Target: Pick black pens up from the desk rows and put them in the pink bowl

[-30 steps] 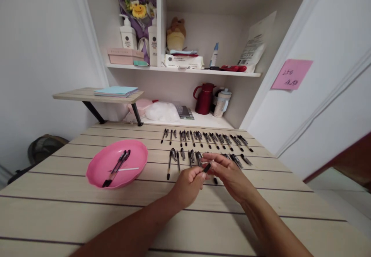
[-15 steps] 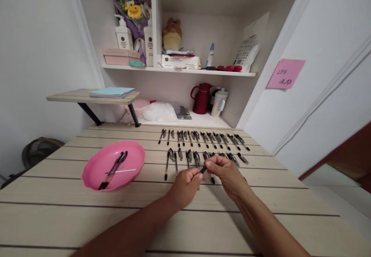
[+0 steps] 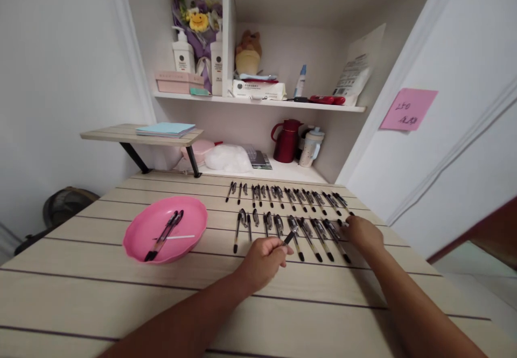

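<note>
My left hand is closed in a pinch on a black pen, held just above the wooden table. My right hand has reached to the right end of the near row of black pens and rests there with fingers curled; what it touches is hidden. A second row of pens lies farther back. A pink bowl to the left holds two black pens and a thin white refill.
Behind the table is a shelf alcove with a red jug, a white cup, bottles and boxes. A small raised shelf with a blue notebook stands at the back left. A pink note is stuck on the right wall.
My right hand let go of the pen and moved right to the end of the near row. My left hand kept the pen and stayed in place.
</note>
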Demonstrator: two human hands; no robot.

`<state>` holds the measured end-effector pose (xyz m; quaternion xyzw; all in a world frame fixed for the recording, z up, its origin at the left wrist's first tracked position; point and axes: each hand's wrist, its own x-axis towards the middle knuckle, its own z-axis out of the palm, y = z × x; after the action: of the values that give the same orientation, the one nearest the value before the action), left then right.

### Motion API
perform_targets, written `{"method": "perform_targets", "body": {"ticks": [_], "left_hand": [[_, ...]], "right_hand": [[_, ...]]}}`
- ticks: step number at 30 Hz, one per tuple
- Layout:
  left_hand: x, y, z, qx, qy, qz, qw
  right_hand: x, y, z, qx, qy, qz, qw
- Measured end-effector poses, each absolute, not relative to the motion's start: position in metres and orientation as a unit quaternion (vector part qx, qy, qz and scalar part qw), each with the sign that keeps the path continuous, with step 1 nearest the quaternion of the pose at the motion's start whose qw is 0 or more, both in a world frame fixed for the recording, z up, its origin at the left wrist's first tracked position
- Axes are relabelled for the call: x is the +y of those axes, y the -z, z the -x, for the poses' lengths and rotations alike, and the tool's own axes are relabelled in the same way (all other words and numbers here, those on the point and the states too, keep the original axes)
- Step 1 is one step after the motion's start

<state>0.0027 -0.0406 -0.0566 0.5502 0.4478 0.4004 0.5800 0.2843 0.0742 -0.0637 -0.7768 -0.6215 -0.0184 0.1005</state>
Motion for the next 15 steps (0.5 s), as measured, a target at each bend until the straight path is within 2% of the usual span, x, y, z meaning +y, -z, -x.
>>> {"method": "perform_targets", "body": {"ticks": [2, 4, 6, 8, 9, 11, 15], "left_hand": [[-0.041, 0.056, -0.003, 0.438, -0.407, -0.539, 0.594], [-0.041, 0.056, -0.003, 0.426, -0.413, -0.53, 0.605], [-0.041, 0.057, -0.002, 0.412, -0.418, -0.529, 0.613], [-0.041, 0.058, -0.002, 0.397, -0.42, -0.532, 0.619], [-0.041, 0.058, -0.002, 0.392, -0.421, -0.533, 0.62], [-0.041, 0.058, -0.002, 0.387, -0.424, -0.531, 0.623], [-0.041, 0.055, -0.001, 0.389, -0.434, -0.522, 0.623]], "right_hand": [[0.076, 0.069, -0.287, -0.61, 0.005, 0.78, 0.14], [0.074, 0.066, -0.281, -0.584, -0.067, 0.771, 0.246], [0.068, 0.054, -0.266, -0.559, -0.186, 0.725, 0.358], [0.058, 0.038, -0.243, -0.567, -0.288, 0.652, 0.412], [0.052, 0.029, -0.229, -0.561, -0.394, 0.565, 0.46], [0.038, 0.015, -0.202, -0.534, -0.527, 0.425, 0.507], [0.019, 0.004, -0.163, -0.514, -0.564, 0.349, 0.544]]}}
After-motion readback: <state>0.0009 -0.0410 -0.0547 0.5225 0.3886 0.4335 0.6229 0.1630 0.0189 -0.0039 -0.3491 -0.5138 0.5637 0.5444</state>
